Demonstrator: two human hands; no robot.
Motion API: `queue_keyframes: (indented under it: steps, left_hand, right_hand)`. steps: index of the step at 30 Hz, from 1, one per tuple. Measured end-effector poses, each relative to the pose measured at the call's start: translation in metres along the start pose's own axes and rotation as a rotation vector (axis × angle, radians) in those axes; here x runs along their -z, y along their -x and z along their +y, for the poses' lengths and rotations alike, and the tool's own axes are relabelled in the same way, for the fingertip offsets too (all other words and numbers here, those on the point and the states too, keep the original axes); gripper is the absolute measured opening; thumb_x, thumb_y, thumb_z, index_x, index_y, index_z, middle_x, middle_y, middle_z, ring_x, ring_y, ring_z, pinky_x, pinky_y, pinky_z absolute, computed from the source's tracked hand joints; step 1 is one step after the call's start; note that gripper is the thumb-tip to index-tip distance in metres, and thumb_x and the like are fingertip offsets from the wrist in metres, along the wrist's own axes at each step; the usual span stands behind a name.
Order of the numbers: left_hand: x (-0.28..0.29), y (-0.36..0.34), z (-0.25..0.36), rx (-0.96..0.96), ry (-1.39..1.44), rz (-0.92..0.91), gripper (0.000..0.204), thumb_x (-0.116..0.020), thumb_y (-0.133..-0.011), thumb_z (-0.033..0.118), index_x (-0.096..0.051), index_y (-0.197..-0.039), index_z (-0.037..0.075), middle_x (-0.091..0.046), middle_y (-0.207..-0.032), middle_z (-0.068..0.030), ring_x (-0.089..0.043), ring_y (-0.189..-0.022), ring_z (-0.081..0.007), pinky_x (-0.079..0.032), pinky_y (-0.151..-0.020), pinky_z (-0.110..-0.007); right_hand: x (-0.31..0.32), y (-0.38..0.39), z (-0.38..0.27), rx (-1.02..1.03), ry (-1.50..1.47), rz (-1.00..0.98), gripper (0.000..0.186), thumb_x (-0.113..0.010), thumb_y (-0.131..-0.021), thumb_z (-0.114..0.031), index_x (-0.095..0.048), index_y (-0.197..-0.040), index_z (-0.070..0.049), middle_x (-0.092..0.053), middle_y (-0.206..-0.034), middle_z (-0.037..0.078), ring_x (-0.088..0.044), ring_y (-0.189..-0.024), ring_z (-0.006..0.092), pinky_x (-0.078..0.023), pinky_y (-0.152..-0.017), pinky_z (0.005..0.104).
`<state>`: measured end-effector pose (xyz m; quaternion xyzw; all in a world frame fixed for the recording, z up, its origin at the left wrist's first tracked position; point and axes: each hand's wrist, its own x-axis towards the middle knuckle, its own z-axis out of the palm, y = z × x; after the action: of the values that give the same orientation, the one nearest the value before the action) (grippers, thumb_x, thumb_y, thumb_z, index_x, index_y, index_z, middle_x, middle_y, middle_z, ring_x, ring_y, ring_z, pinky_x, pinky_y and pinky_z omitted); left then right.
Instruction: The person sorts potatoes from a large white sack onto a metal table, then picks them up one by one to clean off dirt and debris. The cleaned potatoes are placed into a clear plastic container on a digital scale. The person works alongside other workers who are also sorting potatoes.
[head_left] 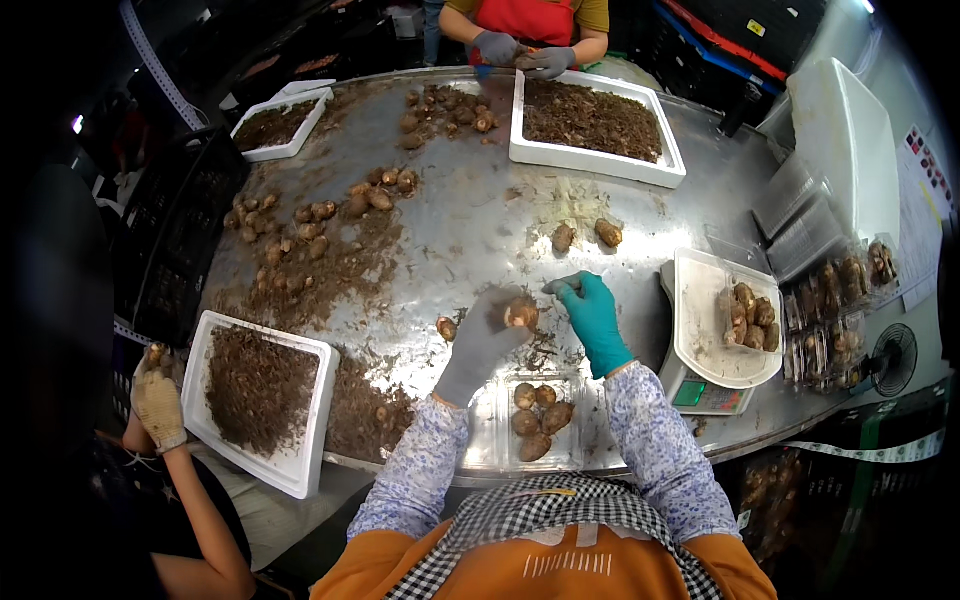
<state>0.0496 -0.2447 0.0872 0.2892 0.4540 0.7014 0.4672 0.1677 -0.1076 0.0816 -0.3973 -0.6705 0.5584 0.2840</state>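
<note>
Apparently at the handling step before filling: working on one brown tuber [521, 314] over the steel table [470, 230]. Clasping that tuber in the grey-gloved left hand [480, 347], closed around the left side, out near the fingertips. Blurred there; impossible to place each finger.

Just right of the grip, reaching inward with the teal-gloved right hand [592, 318], pointing index and thumb leftward near the tuber but apart from it. Cannot tell whether pinching anything at those fingertips.

Entering from below in flowered sleeves [415, 472], converging from either side, bent at both elbows.

Nearer the body than the grip: a clear plastic tray [507, 440] with five tubers inside. Just left of the grip, a loose tuber [446, 328]; beyond and to the right, two more loose tubers [608, 233]. Well right, a scale [700, 350].

For the next move, probably called for: a quick check of the tuber, then drawing back and lowering into the tray without crowding.
</note>
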Motion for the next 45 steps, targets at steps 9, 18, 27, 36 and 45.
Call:
queue_keyframes:
  steps: [9, 18, 27, 36, 45]
  left_hand:
    - [0.006, 0.007, -0.007, -0.048, -0.061, -0.026, 0.071, -0.068, -0.068, -0.002, -0.037, -0.132, 0.0, -0.049, -0.123, -0.013, -0.049, -0.116, -0.0214, -0.041, -0.099, -0.033]
    - [0.014, 0.005, -0.008, -0.049, 0.051, -0.011, 0.072, -0.07, -0.07, 0.003, -0.037, -0.134, -0.002, -0.047, -0.129, -0.0138, -0.049, -0.118, -0.0223, -0.041, -0.101, -0.034]
    - [-0.001, 0.0, -0.047, 0.031, 0.707, -0.059, 0.062, -0.068, -0.085, 0.026, -0.039, -0.138, 0.013, -0.051, -0.128, -0.0091, -0.049, -0.119, -0.0285, -0.042, -0.1, -0.047]
    - [-0.003, 0.006, -0.027, 0.005, 0.74, -0.041, 0.055, -0.065, -0.087, 0.011, -0.041, -0.137, 0.016, -0.053, -0.121, -0.0081, -0.056, -0.1, -0.0212, -0.05, -0.081, -0.033]
    - [0.011, 0.007, -0.03, 0.039, 0.409, -0.068, 0.071, -0.07, -0.08, 0.008, -0.034, -0.141, 0.008, -0.048, -0.129, -0.0127, -0.051, -0.116, -0.025, -0.047, -0.095, -0.035]
  right_hand:
    - [-0.013, 0.007, -0.004, -0.071, -0.008, -0.16, 0.02, -0.071, -0.081, -0.021, -0.064, -0.083, -0.002, -0.062, -0.085, 0.006, -0.057, -0.079, 0.0138, -0.046, -0.071, 0.0309]
    - [-0.01, 0.03, -0.012, 0.038, -0.294, -0.264, 0.029, -0.066, -0.087, -0.013, -0.057, -0.114, -0.004, -0.063, -0.093, 0.004, -0.06, -0.086, 0.013, -0.051, -0.077, 0.0283]
    - [-0.024, 0.027, -0.015, 0.292, 0.037, -0.109, 0.011, -0.067, -0.085, -0.009, -0.059, -0.092, -0.005, -0.062, -0.091, 0.004, -0.056, -0.076, 0.012, -0.047, -0.07, 0.0267]
    - [-0.001, -0.006, 0.031, 0.075, 0.122, 0.174, 0.024, -0.069, -0.085, -0.025, -0.06, -0.083, -0.003, -0.059, -0.083, 0.008, -0.056, -0.068, 0.015, -0.047, -0.062, 0.0326]
    - [-0.007, 0.017, 0.009, 0.46, 0.271, -0.093, 0.024, -0.067, -0.084, -0.025, -0.06, -0.08, -0.002, -0.06, -0.077, 0.012, -0.06, -0.066, 0.0284, -0.047, -0.06, 0.0383]
